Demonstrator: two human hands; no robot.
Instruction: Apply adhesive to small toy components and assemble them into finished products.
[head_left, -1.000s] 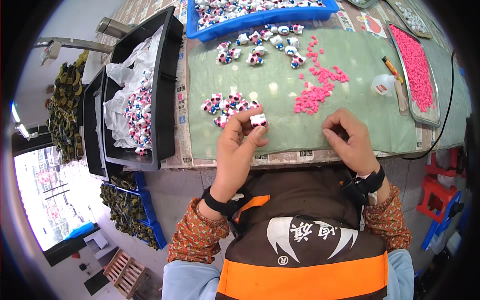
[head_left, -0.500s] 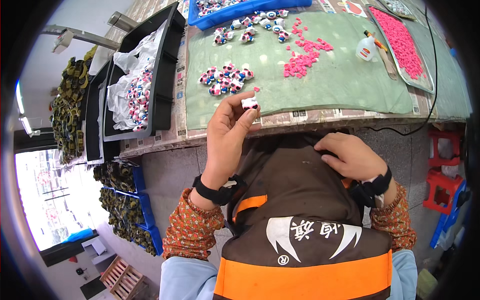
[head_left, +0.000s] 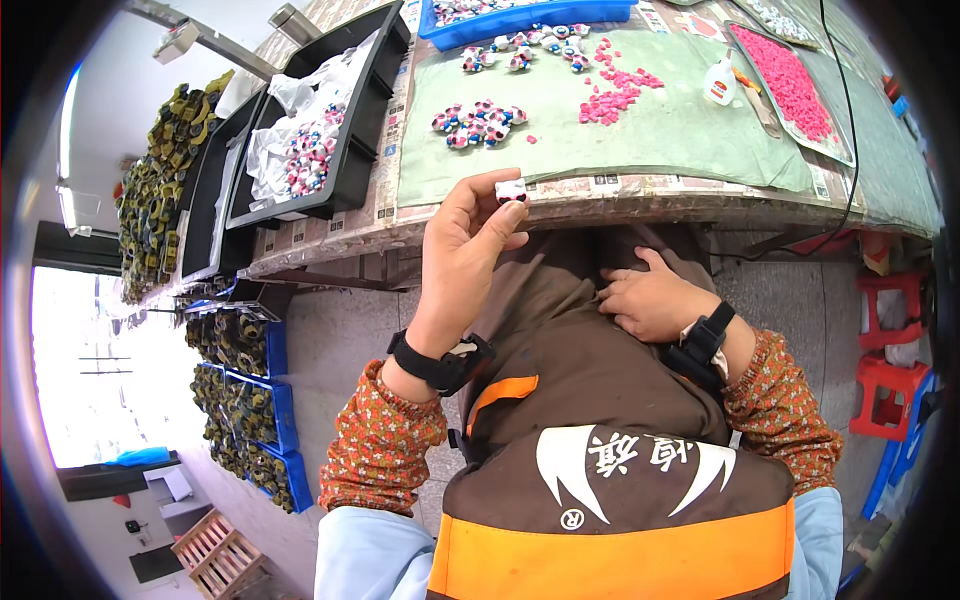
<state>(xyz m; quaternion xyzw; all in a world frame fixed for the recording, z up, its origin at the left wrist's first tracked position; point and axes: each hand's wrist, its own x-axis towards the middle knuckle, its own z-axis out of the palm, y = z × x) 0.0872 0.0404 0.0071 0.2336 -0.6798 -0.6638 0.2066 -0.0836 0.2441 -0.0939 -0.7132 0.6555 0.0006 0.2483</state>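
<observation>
Between thumb and fingers, my left hand (head_left: 458,255) pinches a small white toy figurine (head_left: 511,188) with dark glasses, held up just off the table's near edge. Fingers somewhat spread, my right hand (head_left: 655,300) lies on the brown apron (head_left: 570,335) over my lap and holds nothing. Past the left hand, a cluster of finished-looking white, blue and pink figurines (head_left: 478,126) sits on a green cloth (head_left: 690,160). One loose pink piece (head_left: 532,139) lies beside that cluster. Farther right is a scattered heap of small pink pieces (head_left: 610,108).
A black crate (head_left: 370,120) with figurines on white wrapping stands left. At the back is a blue tray (head_left: 470,35) of figurines. Right are a white glue bottle (head_left: 719,82), a brush (head_left: 762,108) and a tray of pink pieces (head_left: 800,110). Red stools (head_left: 880,390) stand lower right.
My right hand has shifted left and rests flatter on the apron. The left hand still holds the figurine. The whole view has tilted, so the table sits higher in the picture.
</observation>
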